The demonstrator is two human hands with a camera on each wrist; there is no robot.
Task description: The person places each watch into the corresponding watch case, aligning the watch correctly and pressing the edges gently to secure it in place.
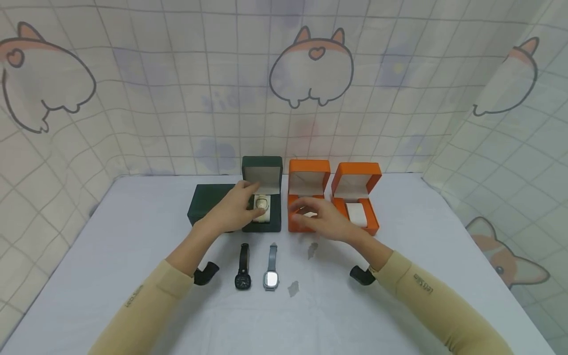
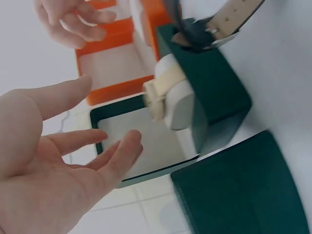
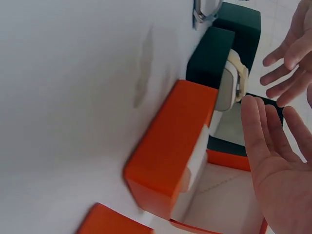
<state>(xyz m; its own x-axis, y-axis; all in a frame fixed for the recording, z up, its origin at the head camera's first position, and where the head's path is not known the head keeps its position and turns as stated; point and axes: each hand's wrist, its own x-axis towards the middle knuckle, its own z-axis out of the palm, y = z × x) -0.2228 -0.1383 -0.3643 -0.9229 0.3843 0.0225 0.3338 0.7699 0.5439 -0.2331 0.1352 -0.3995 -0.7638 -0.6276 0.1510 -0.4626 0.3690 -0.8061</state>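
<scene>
My left hand (image 1: 230,209) hovers over an open dark green watch box (image 1: 276,219), fingers spread and holding nothing. Inside that box, a cream-strapped watch (image 1: 262,203) is wrapped round a white cushion; the left wrist view shows the same watch (image 2: 158,92) apart from the fingers. Above the middle orange watch box (image 1: 309,166), my right hand (image 1: 328,219) is held with loosely extended fingers and nothing in its grasp. It hides most of that box's inside. In the right wrist view both the orange box (image 3: 170,141) and the right hand (image 3: 280,170) appear, with a gap between them.
A closed green box (image 1: 207,199) stands at the left of the row, partly behind my left hand. At the right is another open orange box (image 1: 356,169) with a white cushion (image 1: 356,215). A black watch (image 1: 242,271) and a silver-blue watch (image 1: 271,273) lie in front.
</scene>
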